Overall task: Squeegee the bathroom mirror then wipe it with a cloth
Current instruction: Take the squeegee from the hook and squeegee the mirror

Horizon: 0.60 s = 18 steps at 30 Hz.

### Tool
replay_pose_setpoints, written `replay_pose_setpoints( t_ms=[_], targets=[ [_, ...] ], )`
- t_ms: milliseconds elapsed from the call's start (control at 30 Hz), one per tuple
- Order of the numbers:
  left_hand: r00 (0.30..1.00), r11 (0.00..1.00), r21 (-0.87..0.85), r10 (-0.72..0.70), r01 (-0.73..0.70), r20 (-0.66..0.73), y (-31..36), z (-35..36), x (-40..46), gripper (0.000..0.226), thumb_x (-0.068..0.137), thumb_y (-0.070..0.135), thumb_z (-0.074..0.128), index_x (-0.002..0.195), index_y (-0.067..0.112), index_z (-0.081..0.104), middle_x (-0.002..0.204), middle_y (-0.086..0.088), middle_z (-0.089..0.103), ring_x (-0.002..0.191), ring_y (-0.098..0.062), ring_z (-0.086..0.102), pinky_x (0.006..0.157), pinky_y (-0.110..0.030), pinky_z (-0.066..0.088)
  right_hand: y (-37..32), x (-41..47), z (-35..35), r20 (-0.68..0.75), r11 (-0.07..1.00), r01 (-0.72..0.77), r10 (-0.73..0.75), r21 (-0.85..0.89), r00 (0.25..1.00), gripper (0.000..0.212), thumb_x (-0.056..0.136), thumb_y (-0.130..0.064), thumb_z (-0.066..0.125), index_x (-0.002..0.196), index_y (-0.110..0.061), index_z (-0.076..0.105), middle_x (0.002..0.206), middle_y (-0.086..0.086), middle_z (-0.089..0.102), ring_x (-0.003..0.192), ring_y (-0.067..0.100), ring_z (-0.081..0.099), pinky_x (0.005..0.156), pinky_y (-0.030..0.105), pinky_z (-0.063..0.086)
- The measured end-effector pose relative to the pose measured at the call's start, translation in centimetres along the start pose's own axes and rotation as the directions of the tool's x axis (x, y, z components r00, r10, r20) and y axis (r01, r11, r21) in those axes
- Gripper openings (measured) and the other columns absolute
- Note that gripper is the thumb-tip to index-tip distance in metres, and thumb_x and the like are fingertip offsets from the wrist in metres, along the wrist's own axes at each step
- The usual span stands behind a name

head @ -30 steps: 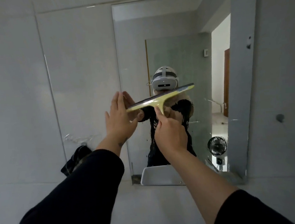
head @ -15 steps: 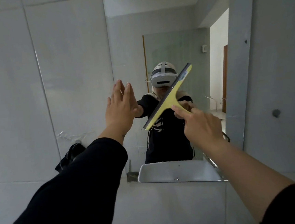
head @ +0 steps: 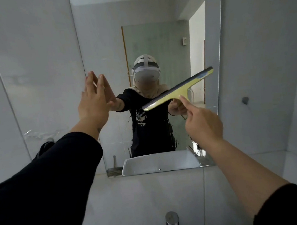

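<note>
Clearly the squeegee stage is under way, not finished. The right hand (head: 203, 124) pinches the handle of the yellow squeegee (head: 177, 92), forefinger laid along it, with the blade slanted across the mirror (head: 102, 44) at about mid-height, its right end higher. The left hand (head: 94, 102) is spread flat, fingertips at the mirror's left edge. Water streaks and droplets show low on the glass above the reflected sink, so I judge more strokes remain. No cloth can be identified; the wiping is still ahead.
</note>
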<state>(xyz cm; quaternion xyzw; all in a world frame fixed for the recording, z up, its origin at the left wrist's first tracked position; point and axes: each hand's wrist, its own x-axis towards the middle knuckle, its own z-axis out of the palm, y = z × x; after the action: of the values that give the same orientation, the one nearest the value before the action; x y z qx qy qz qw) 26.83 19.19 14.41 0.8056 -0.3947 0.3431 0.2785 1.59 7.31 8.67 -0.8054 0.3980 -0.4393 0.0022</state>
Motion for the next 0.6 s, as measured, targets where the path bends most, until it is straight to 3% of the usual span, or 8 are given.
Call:
replay_pose_setpoints(
  t_ms=[67, 233, 333, 433, 533, 600],
  targets=[
    [1.000, 1.000, 0.004, 0.003, -0.003, -0.002, 0.0, 0.0, 0.0, 0.089, 0.089, 0.013, 0.061, 0.153, 0.023, 0.000, 0.160, -0.001, -0.015, 0.147, -0.028, 0.009, 0.108, -0.045, 0.036, 0.6, -0.5, -0.1, -0.010, 0.998, -0.052, 0.052, 0.026, 0.999, 0.052, 0.099, -0.020, 0.035, 0.143, -0.048, 0.029, 0.061, 0.000, 0.044, 0.053, 0.018, 0.041, 0.049, 0.027, 0.033],
    [1.000, 1.000, -0.013, 0.012, -0.012, -0.003, -0.2, 0.1, -0.2, 0.087, 0.091, 0.017, 0.062, 0.153, 0.023, 0.001, 0.160, 0.000, -0.015, 0.148, -0.025, 0.005, 0.108, -0.046, 0.036, -0.5, -1.9, 1.2, -0.022, 0.967, -0.190, 0.197, 0.169, 0.980, 0.054, 0.098, -0.017, 0.035, 0.143, -0.046, 0.031, 0.070, 0.003, 0.050, 0.067, 0.027, 0.050, 0.059, 0.030, 0.037],
    [0.999, 1.000, -0.004, 0.028, -0.028, -0.018, -0.1, 0.0, -0.3, 0.088, 0.088, 0.011, 0.062, 0.153, 0.023, 0.003, 0.161, -0.001, -0.013, 0.146, -0.028, 0.010, 0.108, -0.048, 0.037, -1.3, -3.2, 3.0, -0.007, 0.896, -0.298, 0.318, 0.330, 0.948, 0.055, 0.098, -0.014, 0.033, 0.145, -0.042, 0.029, 0.059, -0.005, 0.043, 0.055, 0.017, 0.045, 0.047, 0.027, 0.028],
    [0.999, 0.999, 0.027, 0.034, -0.033, -0.014, -0.2, 0.2, -0.2, 0.090, 0.087, 0.007, 0.061, 0.152, 0.021, 0.002, 0.160, -0.003, -0.013, 0.146, -0.032, 0.008, 0.115, -0.051, 0.025, -2.3, -4.1, 4.4, 0.012, 0.837, -0.355, 0.385, 0.416, 0.923, 0.056, 0.099, -0.012, 0.033, 0.146, -0.040, 0.027, 0.063, -0.009, 0.040, 0.059, 0.014, 0.042, 0.047, 0.024, 0.025],
    [0.998, 0.993, 0.101, 0.056, -0.054, -0.010, -0.6, 0.9, 0.3, 0.096, 0.087, 0.014, 0.065, 0.151, 0.021, -0.006, 0.159, -0.006, -0.018, 0.148, -0.026, -0.008, 0.119, -0.050, 0.008, -3.1, -4.5, 5.2, 0.036, 0.792, -0.392, 0.427, 0.467, 0.904, 0.056, 0.099, -0.012, 0.033, 0.147, -0.040, 0.026, 0.061, -0.010, 0.041, 0.054, 0.009, 0.041, 0.046, 0.022, 0.024],
    [0.998, 0.990, 0.123, 0.066, -0.066, 0.001, -0.8, 1.1, 0.5, 0.098, 0.087, 0.014, 0.064, 0.151, 0.020, -0.010, 0.159, -0.009, -0.020, 0.147, -0.024, -0.012, 0.119, -0.049, 0.006, -4.0, -5.0, 6.0, 0.030, 0.801, -0.369, 0.404, 0.472, 0.914, 0.055, 0.099, -0.011, 0.034, 0.147, -0.039, 0.028, 0.058, -0.011, 0.039, 0.050, 0.005, 0.038, 0.044, 0.020, 0.023]
  ],
)
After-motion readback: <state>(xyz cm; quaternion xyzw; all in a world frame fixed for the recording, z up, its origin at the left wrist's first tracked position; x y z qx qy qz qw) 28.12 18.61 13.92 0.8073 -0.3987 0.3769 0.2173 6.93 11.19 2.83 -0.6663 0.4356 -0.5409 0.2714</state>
